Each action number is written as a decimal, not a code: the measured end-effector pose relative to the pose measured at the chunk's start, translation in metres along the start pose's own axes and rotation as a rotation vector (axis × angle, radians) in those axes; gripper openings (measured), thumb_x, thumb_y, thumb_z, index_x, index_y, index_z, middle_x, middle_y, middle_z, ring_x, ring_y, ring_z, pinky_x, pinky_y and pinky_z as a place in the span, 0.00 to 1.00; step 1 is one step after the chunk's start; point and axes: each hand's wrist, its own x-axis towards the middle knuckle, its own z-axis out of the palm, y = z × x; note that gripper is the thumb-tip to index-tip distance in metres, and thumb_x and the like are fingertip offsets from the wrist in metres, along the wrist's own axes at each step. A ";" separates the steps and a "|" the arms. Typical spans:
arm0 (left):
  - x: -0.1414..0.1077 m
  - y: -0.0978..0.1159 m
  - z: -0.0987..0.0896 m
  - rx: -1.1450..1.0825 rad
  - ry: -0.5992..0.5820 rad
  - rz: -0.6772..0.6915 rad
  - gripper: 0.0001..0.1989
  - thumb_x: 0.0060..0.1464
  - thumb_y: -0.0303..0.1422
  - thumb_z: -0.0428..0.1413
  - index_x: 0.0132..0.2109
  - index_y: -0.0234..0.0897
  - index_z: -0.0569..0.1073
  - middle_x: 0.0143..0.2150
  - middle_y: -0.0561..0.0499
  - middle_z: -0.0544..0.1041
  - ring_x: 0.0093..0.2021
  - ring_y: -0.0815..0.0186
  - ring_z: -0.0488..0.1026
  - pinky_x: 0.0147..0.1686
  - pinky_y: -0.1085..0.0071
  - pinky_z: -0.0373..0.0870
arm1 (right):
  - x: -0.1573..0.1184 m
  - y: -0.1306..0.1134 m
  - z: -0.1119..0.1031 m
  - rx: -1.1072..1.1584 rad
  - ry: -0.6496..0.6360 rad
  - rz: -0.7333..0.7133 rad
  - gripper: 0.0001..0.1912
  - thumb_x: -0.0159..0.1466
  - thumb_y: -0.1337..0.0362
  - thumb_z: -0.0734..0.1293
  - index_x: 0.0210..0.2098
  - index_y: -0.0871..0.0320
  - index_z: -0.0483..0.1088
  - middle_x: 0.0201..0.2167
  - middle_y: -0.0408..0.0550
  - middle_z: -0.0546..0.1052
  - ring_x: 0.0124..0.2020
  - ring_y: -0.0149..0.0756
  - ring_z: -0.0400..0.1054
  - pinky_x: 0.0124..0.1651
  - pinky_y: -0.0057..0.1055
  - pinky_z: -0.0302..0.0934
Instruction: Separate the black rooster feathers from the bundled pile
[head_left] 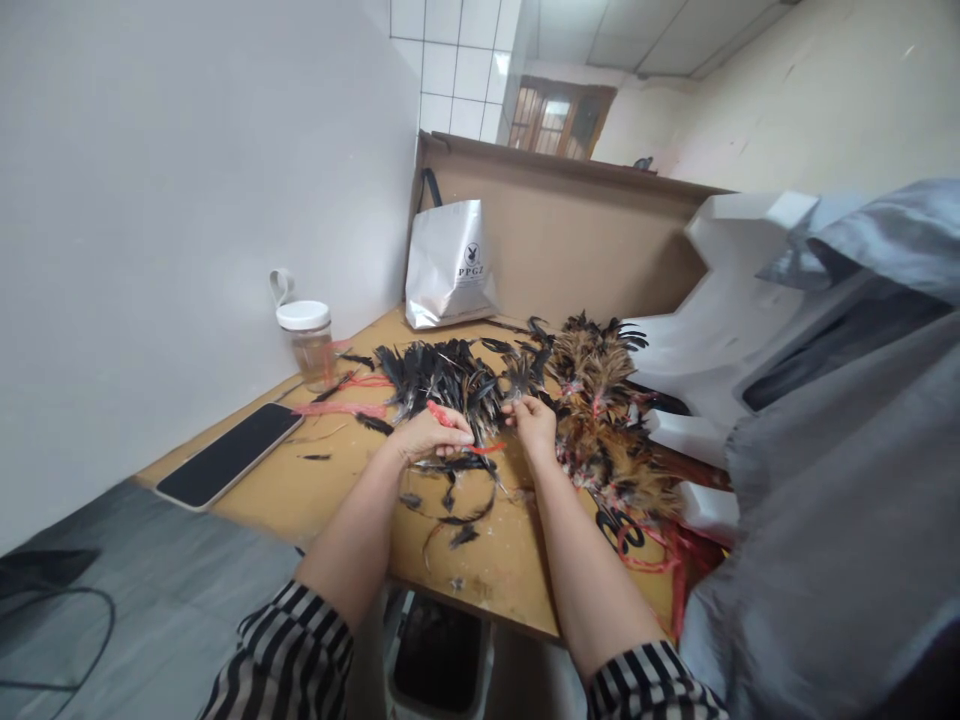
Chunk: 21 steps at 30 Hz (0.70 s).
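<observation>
My left hand (429, 438) is closed, with a thin red plastic strip (489, 449) running out from between its fingers and some red showing at the knuckles. My right hand (535, 428) pinches what looks like a small bunch of feathers (519, 378) by its lower end, tips pointing up. Right behind both hands lies a pile of black feathers (435, 375) on the tan tabletop (495, 560). Brown feather bunches (600, 365) with bits of red are heaped to the right of my right hand.
A phone (231, 455) and a lidded jar (309, 350) stand at the left. At the back is a silver bag (450, 265) by a cardboard panel (592, 235). Black-handled scissors (621, 528) and red strips lie at the right. White foam (667, 350) and grey cloth (840, 520) border that side.
</observation>
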 end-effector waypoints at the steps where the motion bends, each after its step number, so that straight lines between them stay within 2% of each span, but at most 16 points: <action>1: -0.001 0.001 0.001 0.033 -0.041 -0.026 0.13 0.36 0.36 0.61 0.27 0.29 0.71 0.16 0.54 0.67 0.14 0.78 0.58 0.14 0.81 0.52 | 0.002 0.000 -0.001 -0.021 0.005 -0.006 0.15 0.52 0.56 0.61 0.30 0.62 0.68 0.26 0.49 0.76 0.16 0.26 0.63 0.20 0.22 0.55; 6: -0.002 0.002 0.008 0.172 -0.179 -0.104 0.14 0.36 0.36 0.61 0.28 0.29 0.72 0.16 0.53 0.68 0.15 0.77 0.60 0.14 0.80 0.55 | 0.018 0.000 -0.006 -0.220 0.026 -0.001 0.15 0.54 0.56 0.59 0.30 0.61 0.69 0.26 0.48 0.76 0.16 0.28 0.65 0.20 0.23 0.56; 13: -0.002 0.003 0.009 0.225 -0.205 -0.134 0.15 0.35 0.38 0.61 0.29 0.30 0.72 0.18 0.54 0.69 0.16 0.77 0.61 0.16 0.79 0.57 | 0.049 -0.016 -0.005 -0.470 0.018 -0.017 0.11 0.54 0.62 0.59 0.26 0.60 0.72 0.23 0.49 0.76 0.22 0.33 0.68 0.27 0.25 0.59; 17: 0.000 0.002 0.007 0.233 -0.209 -0.121 0.15 0.35 0.38 0.61 0.29 0.30 0.72 0.18 0.54 0.69 0.16 0.77 0.61 0.16 0.79 0.56 | 0.055 -0.029 0.003 -0.489 0.019 -0.026 0.10 0.53 0.64 0.60 0.27 0.59 0.72 0.23 0.49 0.76 0.23 0.33 0.68 0.28 0.25 0.59; 21: 0.002 -0.001 0.009 0.244 -0.302 -0.117 0.15 0.37 0.38 0.61 0.29 0.30 0.73 0.18 0.54 0.69 0.16 0.77 0.61 0.16 0.79 0.56 | 0.048 -0.044 0.023 -0.382 -0.043 -0.056 0.10 0.54 0.64 0.59 0.28 0.60 0.70 0.24 0.48 0.76 0.18 0.28 0.66 0.23 0.23 0.58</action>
